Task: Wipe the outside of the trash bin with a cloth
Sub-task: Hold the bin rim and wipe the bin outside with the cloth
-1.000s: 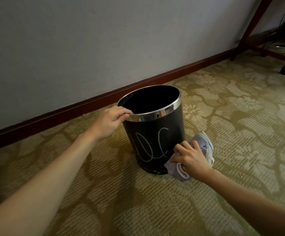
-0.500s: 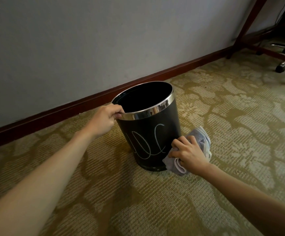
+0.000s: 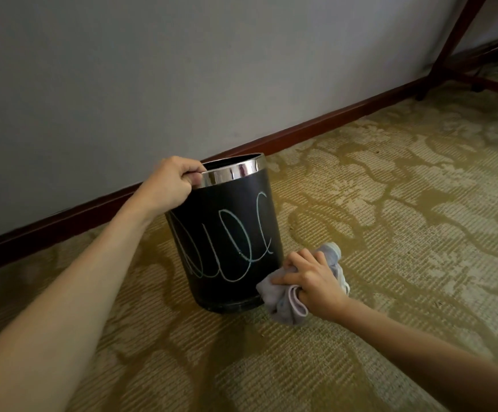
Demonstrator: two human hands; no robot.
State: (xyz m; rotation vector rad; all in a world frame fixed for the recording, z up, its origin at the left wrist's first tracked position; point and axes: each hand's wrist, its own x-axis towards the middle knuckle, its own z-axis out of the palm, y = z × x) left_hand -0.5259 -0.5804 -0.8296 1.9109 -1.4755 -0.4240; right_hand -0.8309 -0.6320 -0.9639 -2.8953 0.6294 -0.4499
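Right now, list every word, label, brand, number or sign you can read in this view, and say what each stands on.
None can be read.
Trash bin: looping pale scribble drawn across its black side; it forms loops, not letters or numbers.
Silver rim band: bare, no brand visible.
Cloth in the right hand: no tag or print showing.
Wall, baseboard and carpet: pattern only, no text.

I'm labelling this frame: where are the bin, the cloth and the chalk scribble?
bin (image 3: 236,173): head view, on its shiny metal rim.
cloth (image 3: 283,304): head view, on the bunched folds below the fingers.
chalk scribble (image 3: 227,248): head view, on the middle loop.
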